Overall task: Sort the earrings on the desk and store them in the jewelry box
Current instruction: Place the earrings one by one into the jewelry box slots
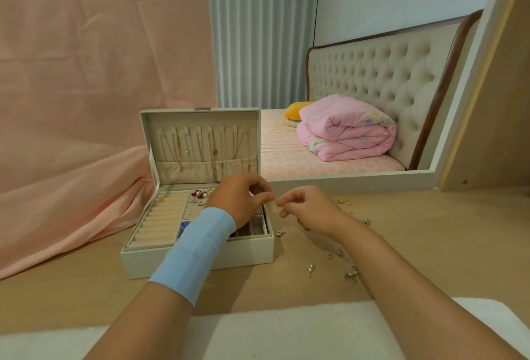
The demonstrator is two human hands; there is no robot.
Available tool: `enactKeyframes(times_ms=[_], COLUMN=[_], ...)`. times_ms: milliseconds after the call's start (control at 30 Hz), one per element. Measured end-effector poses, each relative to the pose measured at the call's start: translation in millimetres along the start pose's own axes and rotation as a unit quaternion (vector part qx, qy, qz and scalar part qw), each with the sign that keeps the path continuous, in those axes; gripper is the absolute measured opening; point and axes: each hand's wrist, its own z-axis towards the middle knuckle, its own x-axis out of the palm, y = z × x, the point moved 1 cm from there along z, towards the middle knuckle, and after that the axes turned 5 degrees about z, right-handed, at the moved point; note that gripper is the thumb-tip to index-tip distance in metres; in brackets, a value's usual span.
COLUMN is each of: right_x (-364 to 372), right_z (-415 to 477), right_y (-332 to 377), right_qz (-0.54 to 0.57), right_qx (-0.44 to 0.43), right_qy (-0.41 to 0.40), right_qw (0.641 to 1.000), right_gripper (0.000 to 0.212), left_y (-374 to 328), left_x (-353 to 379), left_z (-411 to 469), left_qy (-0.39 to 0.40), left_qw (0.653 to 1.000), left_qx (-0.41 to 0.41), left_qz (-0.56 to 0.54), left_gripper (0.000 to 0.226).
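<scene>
Earrings (pixel 311 269) lie loose on the desk (pixel 286 282) nearest us, small studs scattered toward its right side, so we judge the sorting roughly midway: a fair number are left outside the box. A little further in, one more stud (pixel 280 233) sits just beside the right wall of the jewelry box (pixel 198 259), and a pair of gold hoops (pixel 344 201) rests near the desk's far edge, below the mirror frame (pixel 372 180).

Above these our two hands meet over the box's right rim. Our right hand (pixel 307 210) has thumb and forefinger pinched together, and our left hand (pixel 241 199), with a blue band (pixel 198 253) round the wrist, curls its fingers toward the same spot; something tiny may be passing between them, but we cannot tell what, if anything, is held.

The box stands open at the desk's left side. Its front left compartment holds cream ring rolls (pixel 160 222), seemingly bare. Beside them something blue (pixel 183 229) shows partly under our wrist. The perforated stud panel (pixel 195 204) at the back already carries several stored earrings, red and pearl ones among them. Furthest off, the raised lid (pixel 200 121) has necklaces (pixel 212 153) hanging from its hooks into a pocket.
</scene>
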Motion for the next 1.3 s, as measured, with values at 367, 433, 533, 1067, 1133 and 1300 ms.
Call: enactKeyframes(times_ms=[367, 433, 533, 1067, 1133, 1300], right_x=[7, 5, 1, 32, 43, 69], right_z=[-9, -9, -6, 6, 12, 22], right_y=[7, 5, 5, 88, 97, 114], right_qz=[-0.327, -0.304, -0.232, 0.043, 0.048, 0.057], right_qx=[-0.06, -0.063, -0.062, -0.137, -0.14, -0.142], right_qy=[0.068, 0.042, 0.005, -0.037, -0.033, 0.008], right_qw=[0.941, 0.95, 0.971, 0.989, 0.988, 0.988], right_gripper=[0.01, 0.006, 0.005, 0.015, 0.012, 0.007], left_y=[4, 4, 5, 40, 50, 71], left_x=[-5, -7, -15, -87, -94, -105], left_z=[0, -1, -1, -21, -25, -27], left_qy=[0.041, 0.041, 0.031, -0.041, -0.06, -0.066], left_qw=[0.999, 0.999, 0.999, 0.993, 0.991, 0.989], left_qx=[-0.007, -0.006, -0.003, -0.005, -0.009, -0.019], left_qz=[-0.022, -0.027, -0.039, -0.11, -0.117, -0.131], left_gripper=[0.012, 0.012, 0.011, 0.008, 0.006, 0.015])
